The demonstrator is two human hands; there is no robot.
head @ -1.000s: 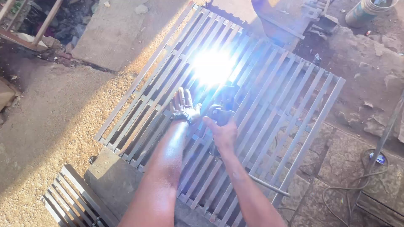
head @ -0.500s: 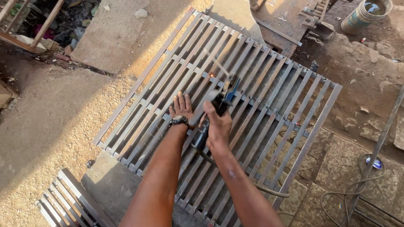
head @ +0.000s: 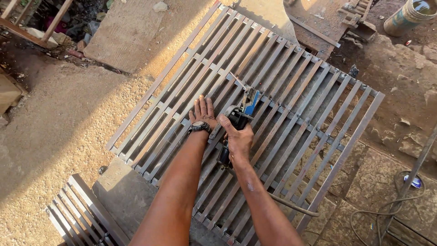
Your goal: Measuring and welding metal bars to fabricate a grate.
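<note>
A large steel grate (head: 255, 114) lies flat on the ground and fills the middle of the frame, running from upper centre down to lower right. The right hand (head: 237, 139) is closed around the black body of an electrode holder (head: 240, 116), its fingers wrapped tight, with the blue-tipped head pointing up and to the right at a crossbar joint near the centre of the grate. A cable (head: 291, 207) trails from the tool toward the lower right. The left hand (head: 202, 111) holds nothing: it lies flat and open, fingers spread, pressed on the bars just left of the tool, a dark watch (head: 199, 127) at the wrist.

To work this joint well, my judgement is that the flat hand should keep the bars from shifting while staying clear of the tip, since it rests close to the working point. A firm, steady grip and a short, even approach to the seam would likely serve best, with the cable kept slack so it does not drag the tool aside. A smaller grate (head: 84, 214) lies at lower left, a bucket (head: 409, 16) at upper right.
</note>
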